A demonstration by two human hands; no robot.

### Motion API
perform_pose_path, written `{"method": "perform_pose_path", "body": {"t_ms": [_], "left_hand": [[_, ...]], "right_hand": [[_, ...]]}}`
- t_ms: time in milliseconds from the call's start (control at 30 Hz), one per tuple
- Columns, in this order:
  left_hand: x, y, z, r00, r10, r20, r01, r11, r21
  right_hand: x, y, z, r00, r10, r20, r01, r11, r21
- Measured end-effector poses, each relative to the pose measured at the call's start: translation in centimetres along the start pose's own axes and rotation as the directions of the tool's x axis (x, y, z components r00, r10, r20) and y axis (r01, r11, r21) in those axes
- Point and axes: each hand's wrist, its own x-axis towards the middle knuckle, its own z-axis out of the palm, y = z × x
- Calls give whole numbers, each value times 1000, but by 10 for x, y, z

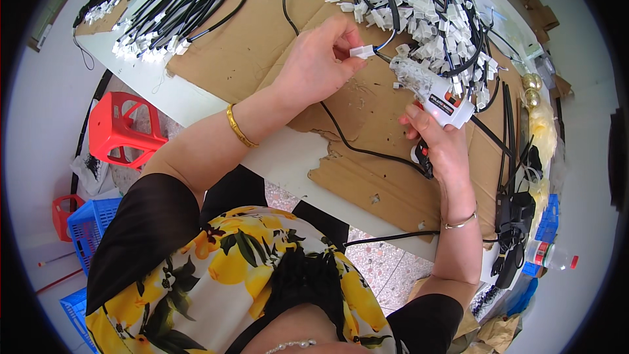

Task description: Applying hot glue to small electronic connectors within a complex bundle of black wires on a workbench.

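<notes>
The left hand [321, 59] is closed in a pinch, thumb and fingertips clamped on a small white connector [361, 52] above the cardboard; some of its other fingers are hidden behind the hand itself. The right hand [440, 147] is wrapped around a white glue gun [449, 109], and its palm and fingers cover much of the grip. A dark piece with a red spot [422, 157] shows beside those fingers, too partly covered to make out. The gun's front is crusted with cloudy whitish material, and its tip is near the connector's cable end; whether they touch is hard to tell.

From the connector a dark cable [395, 16] curves up into a heap of black cables with white connectors [436, 23], where single strands cannot be followed. A second bundle [177, 16] lies to the left; the top edge cuts off both. Brown cardboard [229, 59] covers much of the white tabletop [190, 99]. A black cord [354, 147] passes out of sight beneath the left forearm. At left stands a red stool [124, 121].
</notes>
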Motion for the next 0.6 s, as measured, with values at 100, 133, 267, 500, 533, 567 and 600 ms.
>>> {"method": "perform_pose_path", "body": {"t_ms": [100,133,267,500,533,567,600], "left_hand": [[0,0,0,1000,6,-1,-6,1000,0],[0,0,0,1000,14,-2,-14,1000,0],[0,0,1,1000,17,-4,-17,1000,17],[-1,1,1,998,62,-15,-61,997,54],[-1,1,1,997,70,-19,-68,995,67],[-1,1,1,997,70,-19,-69,995,67],[-1,1,1,997,80,-21,-78,994,72]], "right_hand": [[-1,1,3,999,-19,-29,20,999,36],[-1,1,3,999,-19,-30,20,999,36],[-1,2,3,999,-38,-38,39,999,24],[-1,0,2,999,-27,-17,27,1000,-13],[-1,1,2,999,-27,-18,27,1000,-13],[0,1,1,999,-35,-12,35,999,-8],[0,1,1,999,-42,-6,42,999,-2]]}}
